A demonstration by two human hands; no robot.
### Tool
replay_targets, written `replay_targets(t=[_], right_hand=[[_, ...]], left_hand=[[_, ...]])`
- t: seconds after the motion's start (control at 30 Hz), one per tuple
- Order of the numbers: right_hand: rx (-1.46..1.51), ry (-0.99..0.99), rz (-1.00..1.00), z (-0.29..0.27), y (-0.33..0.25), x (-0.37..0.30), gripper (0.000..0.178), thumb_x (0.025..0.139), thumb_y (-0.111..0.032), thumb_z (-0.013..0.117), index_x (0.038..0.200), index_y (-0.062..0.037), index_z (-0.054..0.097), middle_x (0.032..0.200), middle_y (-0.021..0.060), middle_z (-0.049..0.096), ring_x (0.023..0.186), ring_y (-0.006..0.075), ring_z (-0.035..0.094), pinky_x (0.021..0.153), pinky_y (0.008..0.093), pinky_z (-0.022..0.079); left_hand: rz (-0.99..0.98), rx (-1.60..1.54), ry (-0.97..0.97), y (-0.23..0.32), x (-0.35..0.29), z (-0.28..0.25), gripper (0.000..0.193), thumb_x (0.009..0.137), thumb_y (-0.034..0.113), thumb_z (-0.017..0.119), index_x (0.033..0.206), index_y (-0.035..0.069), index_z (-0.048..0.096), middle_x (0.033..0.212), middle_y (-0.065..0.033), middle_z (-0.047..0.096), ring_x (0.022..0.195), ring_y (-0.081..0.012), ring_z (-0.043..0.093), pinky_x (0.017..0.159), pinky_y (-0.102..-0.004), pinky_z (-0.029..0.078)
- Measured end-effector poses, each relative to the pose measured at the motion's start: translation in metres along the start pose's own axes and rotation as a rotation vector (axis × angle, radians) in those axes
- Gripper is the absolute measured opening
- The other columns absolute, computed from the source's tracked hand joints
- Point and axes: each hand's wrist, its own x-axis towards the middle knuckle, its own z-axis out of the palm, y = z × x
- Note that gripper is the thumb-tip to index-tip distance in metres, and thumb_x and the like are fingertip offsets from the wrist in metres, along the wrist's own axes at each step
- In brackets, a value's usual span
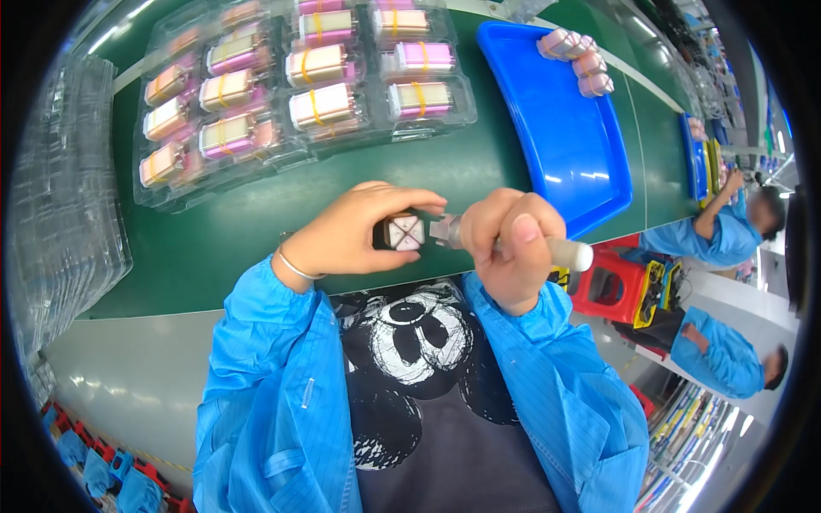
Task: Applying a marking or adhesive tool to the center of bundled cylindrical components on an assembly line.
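My left hand (346, 229) is curled round a small block with dark sides, and its squarish white end (404, 232), marked by a dark cross, shows between thumb and fingers. Closed in a fist, my right hand (513, 244) grips a pale rod-shaped hand tool (569, 254) with a white butt end. The tool's greyish, flat-looking tip (445, 231) points at the block, with a small gap seen between them. Blur hides the tip's exact kind. Both hands are over the near edge of the green table (256, 265).
Clear plastic trays (299, 152) hold banded pink and cream blocks at the far left. A blue tray (564, 145) with several wrapped pink pieces (590, 64) lies to the right. Stacked clear trays (73, 188) stand far left. Two co-workers (718, 231) are at the right.
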Motion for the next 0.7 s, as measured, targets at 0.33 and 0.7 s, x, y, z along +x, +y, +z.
replay_targets(t=[0.33, 0.7], right_hand=[[-0.010, -0.075, 0.033, 0.008, 0.005, -0.004, 0.027, 0.093, -0.014, 0.050, 0.068, -0.0018, 0.052, 0.063, 0.0065, 0.056, 0.053, 0.0115, 0.046, 0.047, 0.0274, 0.036], [-0.089, -0.009, 0.036, 0.018, 0.006, -0.004, 0.027, 0.093, -0.012, 0.051, 0.068, -0.0013, 0.052, 0.062, 0.0061, 0.056, 0.052, 0.0111, 0.047, 0.046, 0.0265, 0.036]], left_hand=[[-0.050, 0.123, 0.076, 0.001, -0.002, 0.010, 0.043, 0.058, 0.023, 0.086, 0.093, 0.012, 0.062, 0.079, -0.0019, 0.056, 0.076, -0.0224, 0.058, 0.070, -0.0339, 0.045], [0.014, 0.238, 0.197, 0.003, -0.003, 0.015, 0.038, 0.054, 0.022, 0.085, 0.079, 0.010, 0.059, 0.076, -0.0043, 0.053, 0.067, -0.0257, 0.055, 0.059, -0.0357, 0.043]])
